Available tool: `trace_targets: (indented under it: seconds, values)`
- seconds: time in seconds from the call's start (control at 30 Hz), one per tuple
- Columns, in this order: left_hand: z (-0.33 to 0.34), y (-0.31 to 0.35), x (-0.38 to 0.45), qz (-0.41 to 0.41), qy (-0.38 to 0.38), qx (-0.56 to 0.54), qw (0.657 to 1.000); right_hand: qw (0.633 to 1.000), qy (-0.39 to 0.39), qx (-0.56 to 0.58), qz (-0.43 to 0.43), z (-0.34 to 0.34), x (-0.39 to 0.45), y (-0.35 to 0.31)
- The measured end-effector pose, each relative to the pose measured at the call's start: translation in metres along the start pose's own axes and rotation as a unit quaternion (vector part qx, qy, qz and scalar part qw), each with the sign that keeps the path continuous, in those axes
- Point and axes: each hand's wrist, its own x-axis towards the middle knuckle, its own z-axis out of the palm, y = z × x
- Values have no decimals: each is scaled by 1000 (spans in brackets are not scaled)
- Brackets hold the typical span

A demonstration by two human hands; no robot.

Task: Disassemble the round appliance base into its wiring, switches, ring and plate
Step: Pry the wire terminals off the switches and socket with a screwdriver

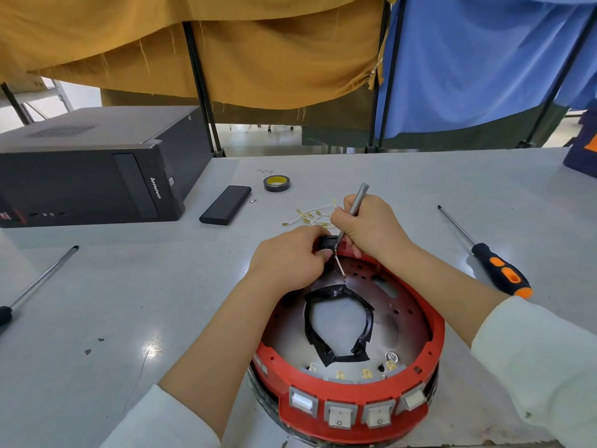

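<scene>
Evidently light and rigid, the round red plastic appliance base [349, 360] sits on the grey table [129, 302], left hand [287, 257] pinching its small black switch [327, 244], right hand [371, 226] gripping a slim grey metal tool [357, 202].

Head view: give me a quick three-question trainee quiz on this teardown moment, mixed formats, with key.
1. True or false: the right hand holds a slim grey tool with its tip down at the black switch on the far rim of the red ring.
2. Which lies nearest the pile of loose wires? A) tape roll B) orange-handled screwdriver C) computer case
3. Fill in: the row of white switches on the near side counts ___.

Key: 1 true; 2 A; 3 four.
</scene>
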Motion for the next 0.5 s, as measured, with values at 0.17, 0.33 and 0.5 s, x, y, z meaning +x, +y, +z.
trace_targets:
  seconds: [0.17, 0.33, 0.5]
  values:
    - [0, 1, -2, -2, 2, -10, 1000, 999, -26, -2, 36, 0, 11, -1]
    - [0, 2, -3, -1, 8, -14, 1000, 1000, -18, 7, 12, 1, 7, 2]
    - [-1, 1, -4, 4, 11, -16, 1000, 996, 56, 4, -65, 4, -4, 7]
